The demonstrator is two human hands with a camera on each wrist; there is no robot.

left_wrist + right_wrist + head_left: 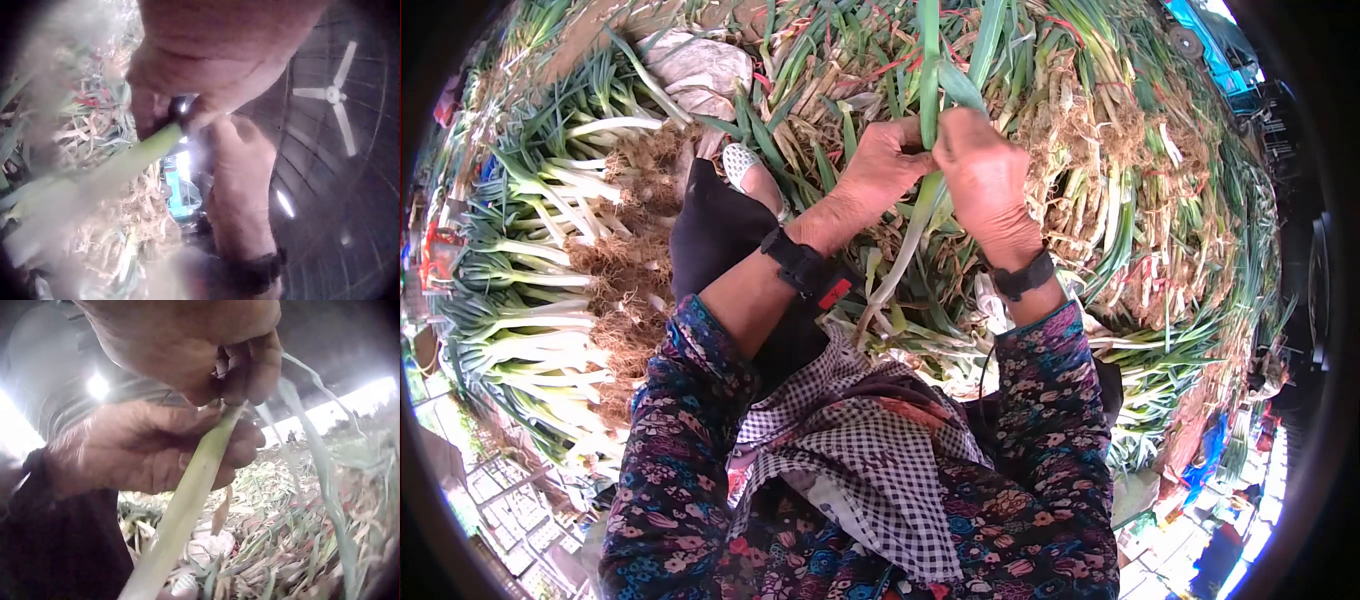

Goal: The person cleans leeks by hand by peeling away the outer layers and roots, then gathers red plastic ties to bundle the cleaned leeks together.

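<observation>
One long green onion stalk point(912, 237) stands between the two hands, its pale end low near the lap and its green leaves point(930, 60) rising past the fingers. The left hand point(882, 172) curls its fingers round the stalk where white turns green. Close beside it, the right hand point(983, 172) pinches at the leaves with bent fingers. In the right wrist view the right hand point(194, 350) is above the left hand point(150, 447), fingertips meeting at the top of the stalk point(187, 506). The left wrist view shows the stalk point(125, 159) blurred.
Rows of onions with brown roots point(625, 300) lie at the left. Heaped onions point(1090, 200) and loose leaves cover the ground ahead and right. A white sack point(695, 75) lies near a shoe point(745, 170); a blue vehicle point(1210, 45) is at the far right.
</observation>
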